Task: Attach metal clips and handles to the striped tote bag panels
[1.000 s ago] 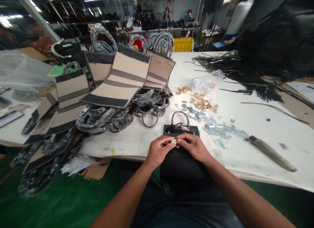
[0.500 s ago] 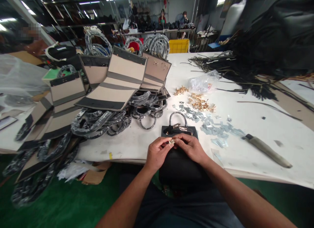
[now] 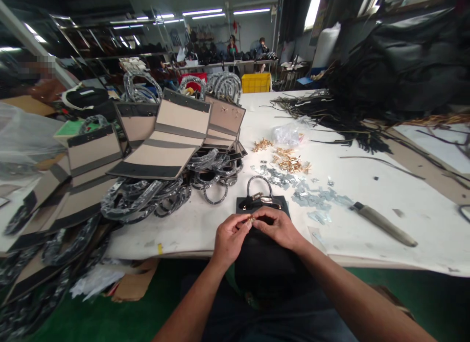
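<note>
**The view turns, the grip stays**

Since the earlier frame, the view has turned right and upward; the left hand (image 3: 229, 239) and right hand (image 3: 278, 228) remain together above the black bag (image 3: 262, 261). Their fingertips, nearly closed, pinch a small gold fitting (image 3: 251, 219) near the table's (image 3: 183, 244) near edge, probably for close handling. Gold pieces (image 3: 290, 161) lie farther right, presumably within reach.

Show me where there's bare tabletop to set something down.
Bare: left of the black bag, up to the wrapped handles; right, between the grey tool and the white table's front edge. Crowded: beyond the bag, rightward, with metal plates and gold fittings; far left, with tan panels.
</note>
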Demonstrator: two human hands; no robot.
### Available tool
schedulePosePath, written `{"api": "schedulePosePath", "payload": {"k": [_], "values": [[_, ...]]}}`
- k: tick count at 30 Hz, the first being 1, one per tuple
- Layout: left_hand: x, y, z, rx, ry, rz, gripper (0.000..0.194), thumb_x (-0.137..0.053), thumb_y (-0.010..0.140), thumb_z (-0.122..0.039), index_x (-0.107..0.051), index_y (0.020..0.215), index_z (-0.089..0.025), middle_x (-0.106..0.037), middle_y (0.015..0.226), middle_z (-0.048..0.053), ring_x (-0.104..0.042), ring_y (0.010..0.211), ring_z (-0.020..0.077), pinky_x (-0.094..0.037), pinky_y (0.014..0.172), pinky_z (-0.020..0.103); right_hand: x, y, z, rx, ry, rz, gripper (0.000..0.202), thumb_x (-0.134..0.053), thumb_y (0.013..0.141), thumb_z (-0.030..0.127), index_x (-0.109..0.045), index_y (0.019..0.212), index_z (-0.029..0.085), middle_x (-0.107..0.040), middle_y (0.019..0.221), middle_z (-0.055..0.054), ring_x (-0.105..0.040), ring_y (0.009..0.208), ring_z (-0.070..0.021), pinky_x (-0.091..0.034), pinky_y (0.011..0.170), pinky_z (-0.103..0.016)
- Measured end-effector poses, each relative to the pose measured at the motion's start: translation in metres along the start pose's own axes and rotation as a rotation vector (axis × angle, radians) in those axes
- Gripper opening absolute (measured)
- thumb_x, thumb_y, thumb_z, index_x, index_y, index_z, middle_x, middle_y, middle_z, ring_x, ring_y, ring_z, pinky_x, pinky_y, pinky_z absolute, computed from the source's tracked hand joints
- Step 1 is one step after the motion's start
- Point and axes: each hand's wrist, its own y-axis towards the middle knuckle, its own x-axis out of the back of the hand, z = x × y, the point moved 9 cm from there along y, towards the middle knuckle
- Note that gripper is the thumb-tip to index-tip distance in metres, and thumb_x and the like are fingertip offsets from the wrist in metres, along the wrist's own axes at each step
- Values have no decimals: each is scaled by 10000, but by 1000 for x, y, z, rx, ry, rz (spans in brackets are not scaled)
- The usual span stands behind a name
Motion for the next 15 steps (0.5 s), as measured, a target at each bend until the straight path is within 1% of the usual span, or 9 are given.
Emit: {"api": "schedulePosePath", "payload": {"k": [2,5,8,11,13,15], "values": [[0,2,-5,-54,42,-12,232,-697,925,-345,-780,1103,-221,-751,1073,70,-708,899,188,-562,775,277,1,0,-2,-25,-1,-8,208,-724,950,399,-771,1014,207,-775,1004,-42,-710,952,-222,-541,892,-331],[0,5,-10,-81,68,-28,204,-694,910,-311,-777,1071,-217,-751,1051,62,-703,928,194,-559,830,297,1,0,-7,-84,17,-13,266,-724,942,454,-777,1013,204,-782,997,-41,-715,942,-234,-549,877,-334],[0,10,-9,-65,56,-26,215,-692,901,-323,-776,1067,-213,-747,1047,64,-700,928,200,-554,838,310,0,0,-7,-85,69,2,288,-738,927,474,-776,1022,205,-780,1016,-44,-713,965,-243,-545,903,-345],[1,12,-6,-22,68,-18,261,-693,905,-378,-771,1092,-214,-741,1061,74,-692,903,206,-555,824,323,-2,-1,-8,-78,119,9,293,-767,902,473,-774,1018,205,-773,1013,-45,-704,957,-243,-539,914,-357],[6,12,-7,-19,130,-52,331,-705,893,-410,-749,1161,-220,-732,1066,78,-681,890,214,-556,826,342,2,-1,-12,-98,147,-38,306,-767,895,489,-768,999,202,-762,976,-45,-696,922,-240,-542,882,-358],[16,12,-12,-51,263,-138,430,-752,842,-398,-715,1235,-226,-715,1143,92,-669,1002,255,-539,921,387,10,-1,-17,-131,189,-135,333,-759,892,519,-751,992,202,-752,950,-48,-690,897,-242,-546,861,-364]]}}
